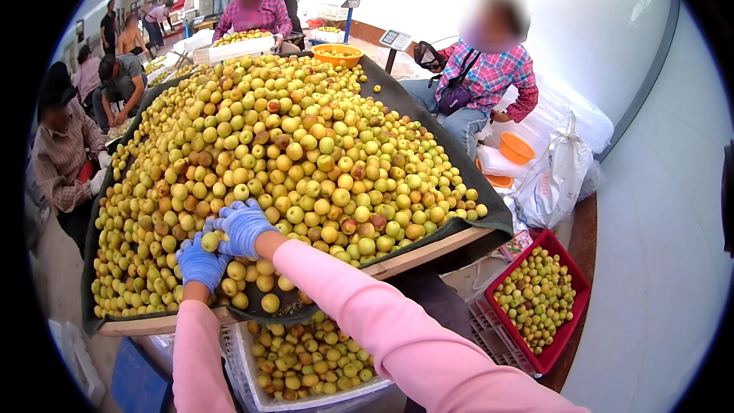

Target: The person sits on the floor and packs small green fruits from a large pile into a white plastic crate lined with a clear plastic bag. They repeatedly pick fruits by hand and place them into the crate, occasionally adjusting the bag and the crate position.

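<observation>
Both my hands wear blue knit gloves and work at the near left of a big heap of round yellow-green fruit [298, 149], some with brown or red patches. My left hand [202, 263] is against the heap, its fingers curled by a single yellowish fruit [210, 242] that sits between the two hands. Just above and to the right, my right hand [242, 228] lies palm down on the pile, fingers bent over fruit. What is beneath its palm is hidden. A few fruits [265, 283] lie beside my hands on the dark cloth.
A wooden edge [427, 252] borders the sloped table. Below stands a white foam box [264, 397] of fruit; to the right, a red crate [580, 281] of fruit. People sit around the table, one by a scale [395, 40]. An orange basin [338, 47] stands at the far end.
</observation>
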Motion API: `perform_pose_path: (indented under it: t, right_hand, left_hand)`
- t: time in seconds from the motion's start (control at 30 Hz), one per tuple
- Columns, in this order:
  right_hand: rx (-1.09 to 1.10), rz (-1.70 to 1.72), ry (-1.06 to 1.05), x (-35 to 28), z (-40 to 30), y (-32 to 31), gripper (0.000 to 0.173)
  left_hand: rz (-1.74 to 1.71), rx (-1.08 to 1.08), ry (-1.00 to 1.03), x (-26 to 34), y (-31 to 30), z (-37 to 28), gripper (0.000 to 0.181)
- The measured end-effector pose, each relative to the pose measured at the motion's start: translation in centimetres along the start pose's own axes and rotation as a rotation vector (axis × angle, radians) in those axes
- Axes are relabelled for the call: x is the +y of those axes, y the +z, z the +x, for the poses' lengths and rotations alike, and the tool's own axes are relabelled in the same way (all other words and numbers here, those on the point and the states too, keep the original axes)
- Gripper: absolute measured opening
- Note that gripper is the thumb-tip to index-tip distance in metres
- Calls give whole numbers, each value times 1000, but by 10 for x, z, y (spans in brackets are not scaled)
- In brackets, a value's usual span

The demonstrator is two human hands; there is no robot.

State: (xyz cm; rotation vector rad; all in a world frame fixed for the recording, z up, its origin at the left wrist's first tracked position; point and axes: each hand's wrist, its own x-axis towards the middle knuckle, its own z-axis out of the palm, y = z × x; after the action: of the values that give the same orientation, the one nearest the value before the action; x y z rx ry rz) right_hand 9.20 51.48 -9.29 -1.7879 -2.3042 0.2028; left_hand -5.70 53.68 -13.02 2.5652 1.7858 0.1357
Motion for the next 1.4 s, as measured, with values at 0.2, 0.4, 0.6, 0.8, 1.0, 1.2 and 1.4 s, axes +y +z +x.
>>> perform_pose_path:
  t: [0.2, 0.4, 0.6, 0.8, 1.0, 1.2, 1.4]
  right_hand:
    - [43, -91, 60, 20, -42, 15, 51]
    - [48, -166, 58, 26, -72, 10, 50]
    - [124, -67, 125, 45, -95, 17, 50]
    - [137, -74, 136, 39, -116, 22, 40]
    - [228, -74, 142, 43, -129, 31, 38]
    - [533, -81, 113, 41, -136, 33, 37]
    - [574, -106, -70, 33, -143, 42, 27]
  left_hand:
    - [80, -146, 55, 33, -12, -22, 75]
    - [42, -229, 68, 40, -38, -43, 68]
    - [-7, -178, 61, 11, -13, -38, 62]
    - [53, -54, -93, -19, -14, -57, 59]
    - [49, -40, -158, -36, -12, -63, 55]
    - [-209, 299, 111, -33, 1, -84, 37]
    - [-285, 97, 242, 4, 10, -81, 39]
